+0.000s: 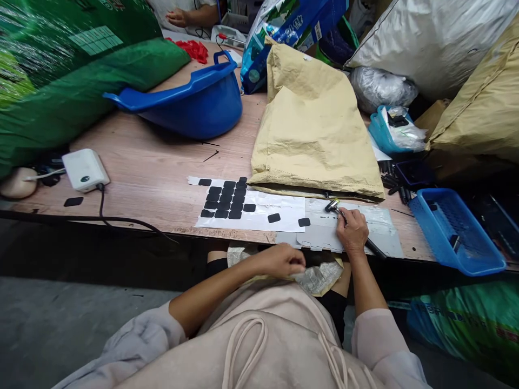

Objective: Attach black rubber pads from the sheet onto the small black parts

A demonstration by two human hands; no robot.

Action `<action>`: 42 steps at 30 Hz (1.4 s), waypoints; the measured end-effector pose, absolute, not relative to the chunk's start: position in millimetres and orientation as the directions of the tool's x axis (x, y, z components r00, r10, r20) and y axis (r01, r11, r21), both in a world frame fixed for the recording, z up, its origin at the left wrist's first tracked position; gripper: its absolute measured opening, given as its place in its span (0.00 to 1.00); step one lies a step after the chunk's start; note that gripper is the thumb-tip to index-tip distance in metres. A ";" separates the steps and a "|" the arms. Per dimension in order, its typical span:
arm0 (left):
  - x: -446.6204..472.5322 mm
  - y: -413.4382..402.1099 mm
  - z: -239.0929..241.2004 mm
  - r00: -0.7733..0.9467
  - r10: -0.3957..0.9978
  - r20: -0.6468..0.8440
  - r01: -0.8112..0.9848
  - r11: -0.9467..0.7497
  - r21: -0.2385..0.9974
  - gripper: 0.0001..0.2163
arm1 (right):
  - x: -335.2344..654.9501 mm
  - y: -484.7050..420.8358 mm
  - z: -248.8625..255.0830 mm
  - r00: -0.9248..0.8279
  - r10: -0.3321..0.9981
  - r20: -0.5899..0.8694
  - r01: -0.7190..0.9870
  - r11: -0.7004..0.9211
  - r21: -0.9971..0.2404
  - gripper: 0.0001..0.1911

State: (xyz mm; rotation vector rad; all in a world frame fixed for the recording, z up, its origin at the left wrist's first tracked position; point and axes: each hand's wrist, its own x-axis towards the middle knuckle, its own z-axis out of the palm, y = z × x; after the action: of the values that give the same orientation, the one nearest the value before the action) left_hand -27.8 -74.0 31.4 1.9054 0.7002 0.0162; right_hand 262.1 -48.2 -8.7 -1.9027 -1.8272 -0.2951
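Note:
My right hand [352, 231] is closed around a small hammer [332, 206] with a silvery head. The hammer's black handle slants out below the hand towards the table edge, and its head is just over a grey sheet [379, 221]. Over my lap, just off the table edge, my left hand [284, 260] has its fingers curled in. What it holds, if anything, does not show. To the left of the hammer lies a white paper [259, 219] bearing rows of black rounded patches [223, 199]. Single black patches [304, 222] lie apart near its right end.
A large tan bag [308, 124] lies behind the paper. A blue basin [194, 108] stands at the back left, with a white box [85, 169] and its cable nearer. At right is a blue basket [454, 232]. Another person's hand [177, 18] shows at the far side.

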 end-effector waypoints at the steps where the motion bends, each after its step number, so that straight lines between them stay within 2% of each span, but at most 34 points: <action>1: -21.7 -59.6 41.8 0.827 0.505 -0.248 0.423 -0.269 0.865 0.12 | 261.7 -48.2 -8.8 0.089 0.877 0.472 0.981 0.005 -0.195 0.14; 2: -14.4 -42.7 50.1 0.786 0.582 -0.211 0.438 -0.283 0.853 0.13 | 261.4 -48.2 -8.9 0.093 0.877 0.472 0.980 0.002 -0.197 0.14; 4: 2.5 -4.4 60.6 0.639 0.748 -0.178 0.587 -0.324 0.742 0.13 | 261.0 -48.1 -8.8 0.096 0.876 0.473 0.980 0.001 -0.199 0.14; 8: 34.0 66.5 68.3 0.477 0.871 -0.119 0.772 -0.351 0.529 0.16 | 261.7 -47.8 -9.1 0.074 0.869 0.489 0.983 0.020 -0.183 0.13; 11: 50.9 96.8 72.7 0.411 0.911 0.020 0.783 -0.364 0.504 0.22 | 262.0 -47.5 -9.9 0.064 0.863 0.501 0.983 0.033 -0.182 0.13; 13: 61.7 103.7 73.9 0.351 0.934 0.064 0.786 -0.331 0.522 0.21 | 261.5 -47.6 -10.1 0.072 0.863 0.499 0.980 0.031 -0.195 0.13; 17: 87.9 96.0 66.1 0.284 0.957 -0.062 0.830 -0.213 0.516 0.14 | 260.5 -48.0 -9.8 0.088 0.875 0.476 0.975 0.022 -0.221 0.13; 22: 115.7 80.1 59.2 0.221 0.961 -0.167 0.869 -0.116 0.481 0.15 | 261.1 -48.1 -9.5 0.087 0.882 0.463 0.973 0.024 -0.229 0.14; 28: 106.7 75.1 71.5 0.263 0.943 -0.204 0.878 -0.146 0.456 0.15 | 261.9 -47.1 -9.7 0.092 0.884 0.459 0.974 0.017 -0.228 0.14; 33: 77.1 74.2 75.4 0.259 0.948 -0.186 0.823 -0.115 0.556 0.14 | 262.3 -46.3 -10.3 0.087 0.878 0.471 0.977 0.017 -0.211 0.14; 39: 30.3 54.4 64.9 0.546 0.809 -0.220 0.724 -0.323 0.610 0.13 | 261.4 -46.8 -10.1 0.091 0.877 0.472 0.976 0.016 -0.219 0.14; 42: 15.4 39.2 48.5 0.601 0.787 -0.138 0.687 -0.421 0.592 0.12 | 260.8 -46.8 -10.6 0.093 0.873 0.478 0.974 0.019 -0.224 0.14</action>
State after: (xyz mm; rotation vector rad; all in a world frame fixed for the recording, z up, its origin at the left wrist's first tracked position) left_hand 15.4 39.2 48.5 2.2153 1.1594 0.2125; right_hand 260.8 -46.8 -10.6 -1.8821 -1.8075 -0.2677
